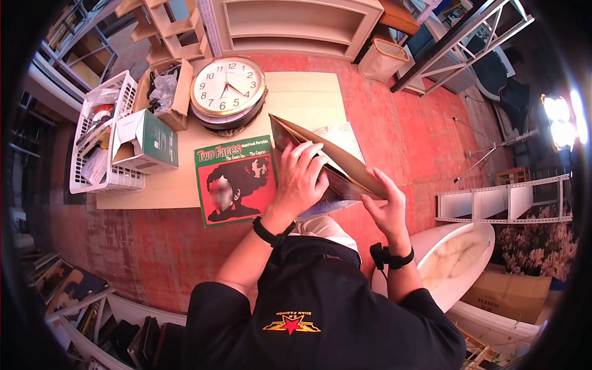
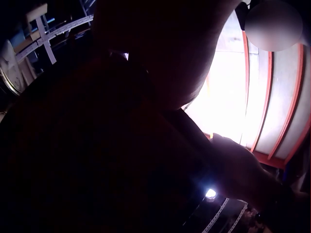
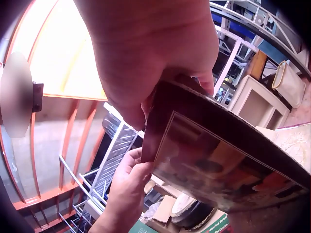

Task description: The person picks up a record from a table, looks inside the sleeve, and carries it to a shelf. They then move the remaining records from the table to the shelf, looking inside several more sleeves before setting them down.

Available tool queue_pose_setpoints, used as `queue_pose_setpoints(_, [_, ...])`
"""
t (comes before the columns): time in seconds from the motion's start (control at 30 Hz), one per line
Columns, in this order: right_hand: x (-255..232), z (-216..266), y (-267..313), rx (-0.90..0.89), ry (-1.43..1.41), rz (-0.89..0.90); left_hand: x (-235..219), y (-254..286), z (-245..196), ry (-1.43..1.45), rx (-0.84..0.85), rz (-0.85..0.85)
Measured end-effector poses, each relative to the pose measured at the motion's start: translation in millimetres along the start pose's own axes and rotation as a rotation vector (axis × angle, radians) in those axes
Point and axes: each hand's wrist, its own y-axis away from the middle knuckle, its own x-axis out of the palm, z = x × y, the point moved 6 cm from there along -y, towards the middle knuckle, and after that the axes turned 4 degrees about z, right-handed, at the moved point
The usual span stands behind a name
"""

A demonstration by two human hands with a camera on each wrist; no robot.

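Both hands hold a record sleeve (image 1: 354, 166) tilted up over the near edge of the table, its brown cardboard side showing in the head view. My left hand (image 1: 301, 176) grips it on the left, fingers laid over its face. The right hand (image 1: 387, 206) pinches the right end between thumb and fingers. In the right wrist view, the sleeve's dark cover (image 3: 209, 165) has a framed picture. The left wrist view is mostly dark. A red and green "Two Faces" sleeve (image 1: 237, 182) lies flat left of my left hand. A pale sleeve (image 1: 338, 134) lies partly hidden behind the held one.
On the wooden table (image 1: 302, 92) stand a round wall clock (image 1: 227, 86), a green and white box (image 1: 151, 142), a cardboard box (image 1: 179, 102) and a white plastic basket (image 1: 123, 180) with assorted items. A white oval-topped object (image 1: 459, 259) stands right of the person.
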Motion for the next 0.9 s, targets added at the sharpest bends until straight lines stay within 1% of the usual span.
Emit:
queue_pose_setpoints(0.03, [-4, 9, 0, -0.103, 0.096, -0.091, 1, 1, 0, -0.002, -0.001, 0.0])
queue_pose_setpoints(0.07, [-4, 9, 0, -0.105, 0.093, -0.09, 2, 2, -1, 0.005, -0.004, 0.002])
queue_pose_setpoints(0.13, [3, 1, -1, 0.039, -0.038, -0.007, 2, 2, -1, 0.003, -0.012, 0.005])
queue_pose_setpoints(0.17, [6, -5, -2, 0.1, 0.013, 0.102, 3, 1, -1, 0.039, -0.015, 0.011])
queue_pose_setpoints(0.2, [5, -8, -2, 0.098, 0.01, 0.106, 3, 1, -1, 0.076, -0.019, 0.017])
queue_pose_setpoints(0.27, [12, -15, -3, 0.103, 0.203, 0.221, 4, 3, -1, 0.121, 0.005, 0.028])
queue_pose_setpoints(0.3, [12, -17, -5, 0.097, 0.2, 0.226, 5, 6, -1, 0.156, 0.0, 0.005])
queue_pose_setpoints(0.37, [6, -17, -7, 0.081, 0.221, 0.105, 7, 14, 3, 0.216, -0.01, -0.036])
queue_pose_setpoints(0.4, [4, -19, -7, 0.081, 0.219, 0.108, 9, 18, 5, 0.214, -0.013, -0.036])
queue_pose_setpoints(0.47, [-7, -30, -9, 0.192, 0.088, 0.048, 9, 27, 18, 0.253, -0.126, -0.079])
queue_pose_setpoints(0.5, [-10, -38, -6, 0.133, 0.064, 0.009, 11, 31, 28, 0.22, -0.183, -0.067])
queue_pose_setpoints(0.53, [-12, -44, -5, 0.131, 0.062, 0.013, 16, 38, 38, 0.217, -0.186, -0.069])
queue_pose_setpoints(0.6, [-16, -63, 0, 0.295, -0.374, -0.058, 31, 58, 72, 0.232, -0.438, -0.012])
queue_pose_setpoints(0.63, [-16, -65, -1, 0.341, -0.533, -0.082, 31, 65, 80, 0.128, -0.487, 0.033])
queue_pose_setpoints(0.67, [-17, -78, 3, 0.346, -0.621, -0.086, 41, 82, 98, 0.118, -0.615, 0.155])
queue_pose_setpoints(0.73, [-8, -102, 12, 0.513, -0.943, -0.231, 42, 97, 107, 0.389, -1.002, 0.435])
queue_pose_setpoints(0.77, [-6, -108, 13, 0.514, -0.946, -0.229, 48, 109, 118, 0.387, -1.005, 0.434])
queue_pose_setpoints(0.8, [0, -113, 15, 0.559, -0.98, -0.164, 67, 127, 129, 0.699, -0.986, 0.38])
queue_pose_setpoints(0.83, [8, -119, 18, 0.603, -1.012, -0.097, 73, 132, 126, 1.01, -0.95, 0.316])
queue_pose_setpoints(0.87, [18, -133, 23, 0.637, -0.99, -0.087, 75, 141, 127, 1.007, -0.953, 0.312])
queue_pose_setpoints(0.9, [29, -133, 24, 0.702, -0.986, -0.062, 68, 141, 124, 1.092, -0.947, 0.19])
